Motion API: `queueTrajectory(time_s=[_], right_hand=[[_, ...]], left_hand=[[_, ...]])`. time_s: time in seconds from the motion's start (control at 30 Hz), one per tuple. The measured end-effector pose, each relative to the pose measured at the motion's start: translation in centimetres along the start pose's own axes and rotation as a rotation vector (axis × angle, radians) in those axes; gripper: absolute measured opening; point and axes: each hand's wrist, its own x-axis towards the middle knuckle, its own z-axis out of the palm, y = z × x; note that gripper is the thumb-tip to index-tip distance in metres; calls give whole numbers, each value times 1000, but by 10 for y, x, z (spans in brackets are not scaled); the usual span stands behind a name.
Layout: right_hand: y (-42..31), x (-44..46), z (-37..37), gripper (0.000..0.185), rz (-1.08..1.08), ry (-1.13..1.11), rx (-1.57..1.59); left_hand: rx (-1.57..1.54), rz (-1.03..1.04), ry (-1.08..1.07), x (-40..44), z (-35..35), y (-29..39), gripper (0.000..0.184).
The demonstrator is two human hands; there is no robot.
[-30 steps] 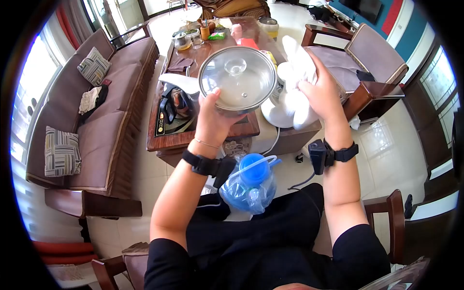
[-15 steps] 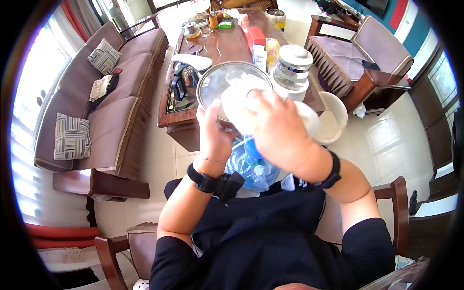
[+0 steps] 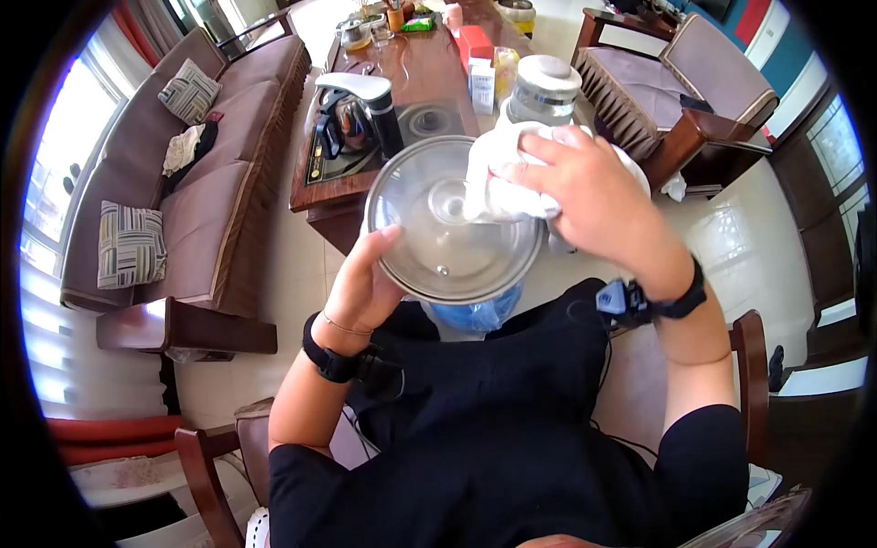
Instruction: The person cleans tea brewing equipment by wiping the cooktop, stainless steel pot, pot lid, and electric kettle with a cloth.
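A round glass lid with a metal rim [image 3: 416,251] is tilted up in front of me, its clear knob near the middle. My left hand [image 3: 365,274] grips its lower left edge, thumb on the glass and the other fingers hidden behind. My right hand [image 3: 585,187] is closed on a white cloth [image 3: 493,183], which lies against the lid's upper right part. Whether a pot body is under the lid cannot be made out.
Beyond the lid, a wooden table [image 3: 416,73] bears an electric kettle [image 3: 356,119], a red box [image 3: 475,44] and a glass appliance with a white lid [image 3: 545,87]. A blue plastic-wrapped container [image 3: 475,315] stands below the lid. A sofa [image 3: 206,228] lines the left.
The lid has come lower and nearer. My right hand moved the cloth from the right side onto the lid, across its front, then to its upper right edge.
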Motion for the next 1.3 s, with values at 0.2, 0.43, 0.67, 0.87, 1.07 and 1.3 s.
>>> queueTrajectory(time_s=[0.2,0.43,0.67,0.87,1.07,1.3], right_hand=[[13,21,0,47,-192,-199,222],[6,46,16,36,-545,-244,369],[-14,52,13,29,-638,-359,341],[25,45,15,46,-437,-254,360],[12,3,3,49,-161,-209,110],[-61,-27,3,29,-21,-194,-108]], left_hand=[[68,-107,-63,-8,15,-11,52],[240,-242,-118,-11,25,-12,76],[224,-230,-154,-12,20,-19,81],[141,-98,-81,-20,21,-13,70],[59,61,-44,-16,9,-13,57],[52,186,121,-4,8,-22,53]])
